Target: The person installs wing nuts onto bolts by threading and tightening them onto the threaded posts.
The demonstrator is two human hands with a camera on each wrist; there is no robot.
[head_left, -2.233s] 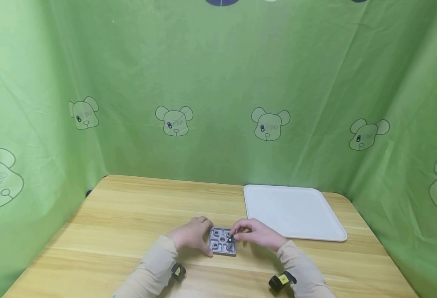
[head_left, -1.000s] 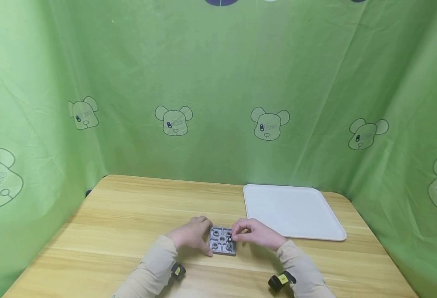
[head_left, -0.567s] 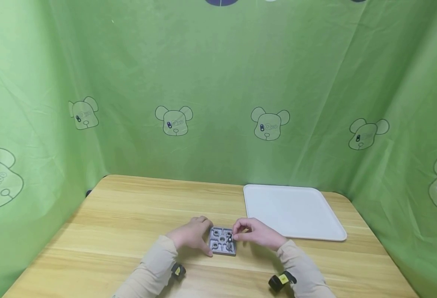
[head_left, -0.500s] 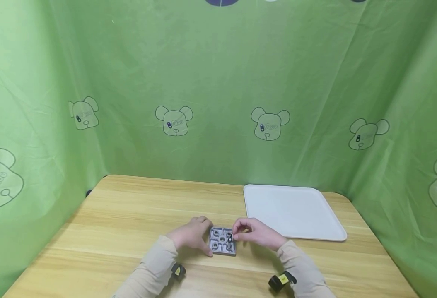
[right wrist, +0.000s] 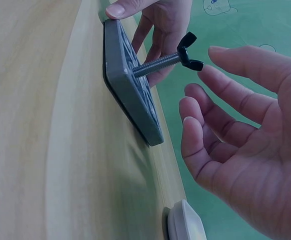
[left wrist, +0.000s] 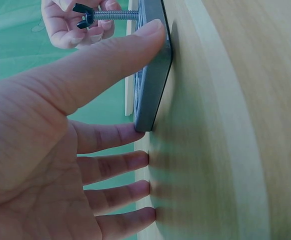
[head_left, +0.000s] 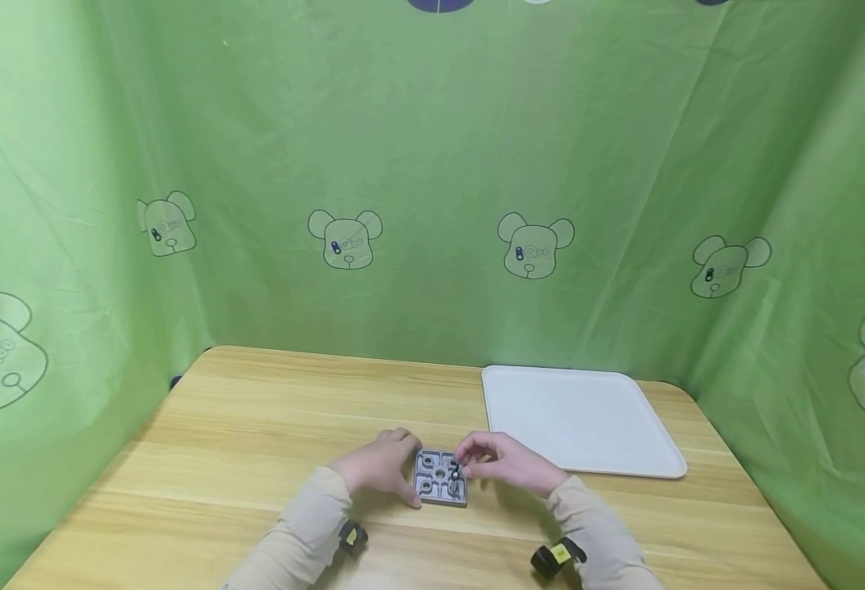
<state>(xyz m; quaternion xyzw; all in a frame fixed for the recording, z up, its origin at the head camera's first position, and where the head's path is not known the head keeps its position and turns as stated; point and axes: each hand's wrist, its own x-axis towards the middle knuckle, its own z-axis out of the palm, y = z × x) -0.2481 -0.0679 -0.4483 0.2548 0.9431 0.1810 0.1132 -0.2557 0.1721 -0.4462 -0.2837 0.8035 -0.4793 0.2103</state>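
A square grey plate (head_left: 426,474) with round holes lies on the wooden table (head_left: 270,426). My left hand (head_left: 380,465) holds its left side, thumb on the near edge and index finger on the far corner; the other fingertips rest on the tabletop. From a hole near the plate's near right corner rises a wing screw (right wrist: 158,65) with a long bare thread and black wings. At those wings is my right hand (right wrist: 255,112): the index fingertip touches one wing, while the thumb stands apart from it in the right wrist view. The remaining fingers are loosely bent.
Behind my right hand, a white tray (head_left: 575,418) lies at the table's back right. Green cloth (head_left: 432,303) with bear-head prints hangs behind and on both sides. Black straps with yellow labels are on both wrists, over light sleeves (head_left: 600,528).
My right fingertips have shifted slightly left around the wings, and the index finger has extended a little. The left hand and the plate stay where they were.
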